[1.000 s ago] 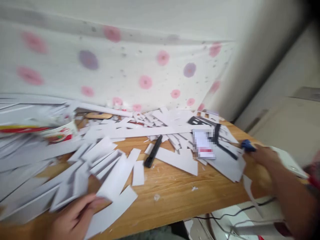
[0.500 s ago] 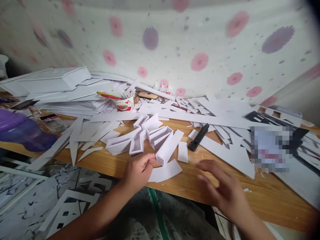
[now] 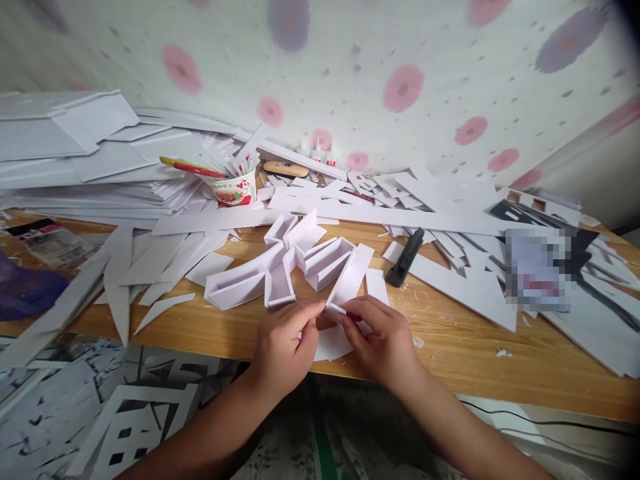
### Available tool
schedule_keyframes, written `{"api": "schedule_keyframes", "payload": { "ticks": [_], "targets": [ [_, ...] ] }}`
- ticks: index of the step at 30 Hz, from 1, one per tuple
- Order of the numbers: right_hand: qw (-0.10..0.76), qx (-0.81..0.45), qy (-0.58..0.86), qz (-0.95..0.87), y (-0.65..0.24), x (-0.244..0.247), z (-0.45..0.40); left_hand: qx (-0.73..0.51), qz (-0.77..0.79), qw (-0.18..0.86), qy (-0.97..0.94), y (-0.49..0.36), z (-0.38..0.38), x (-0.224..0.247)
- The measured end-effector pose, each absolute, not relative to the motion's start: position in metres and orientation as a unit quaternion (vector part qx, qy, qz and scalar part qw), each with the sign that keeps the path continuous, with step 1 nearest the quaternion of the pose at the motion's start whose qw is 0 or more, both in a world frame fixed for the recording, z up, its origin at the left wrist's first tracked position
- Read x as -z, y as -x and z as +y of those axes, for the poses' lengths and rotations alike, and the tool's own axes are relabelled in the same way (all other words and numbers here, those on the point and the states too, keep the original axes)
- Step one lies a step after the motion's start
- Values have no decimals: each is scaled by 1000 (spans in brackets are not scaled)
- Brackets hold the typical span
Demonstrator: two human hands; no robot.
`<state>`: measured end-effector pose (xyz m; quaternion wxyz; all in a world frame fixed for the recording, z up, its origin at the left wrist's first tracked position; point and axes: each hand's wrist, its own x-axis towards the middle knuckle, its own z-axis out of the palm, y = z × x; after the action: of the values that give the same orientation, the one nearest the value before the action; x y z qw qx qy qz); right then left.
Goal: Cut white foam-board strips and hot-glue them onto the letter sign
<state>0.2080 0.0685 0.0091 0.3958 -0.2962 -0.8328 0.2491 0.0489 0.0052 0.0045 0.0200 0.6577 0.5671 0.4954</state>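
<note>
Just inside the near edge of the brown wooden bench [image 3: 450,353], the left hand [image 3: 285,347] is curled, its thumb and forefinger drawn together on the near end of a white, branching, open-topped form of thin board strips set on edge [image 3: 240,292]; the right hand [image 3: 384,337], loosely bent, pinches that same end from the other side. With both grips meeting at one corner, the hold is probably there to keep the slim walls lined up and steady, while the form rests hollow side up, which leaves its inner edges open to view. Partly beneath the hands, a flat white board offcut [image 3: 331,345] lies close to the near edge. Slightly farther in, right of the form, are a small white rectangular board strip [image 3: 377,285] and a slim black cutter-like tool [image 3: 406,259], the latter well placed for the right hand to reach. Behind the form, a long straight white board strip [image 3: 390,217] runs roughly along the far edge, perhaps pushed back to free working room. Toward the far left, a white paper cup with red print [image 3: 236,193] keeps thin white pieces upright and together, and a heap of large folded white board panels [image 3: 45,137] fills the far left corner, likely parked aside.
</note>
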Motion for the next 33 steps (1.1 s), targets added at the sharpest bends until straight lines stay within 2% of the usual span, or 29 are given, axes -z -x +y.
{"api": "schedule_keyframes", "payload": {
  "ticks": [9, 33],
  "targets": [
    [411, -192, 282, -845, -207, -8, 69, -491, 557, 14, -670, -47, 7, -6],
    [398, -201, 277, -851, -206, -11, 69, -482, 559, 8, -675, -48, 8, -5]
  ]
}}
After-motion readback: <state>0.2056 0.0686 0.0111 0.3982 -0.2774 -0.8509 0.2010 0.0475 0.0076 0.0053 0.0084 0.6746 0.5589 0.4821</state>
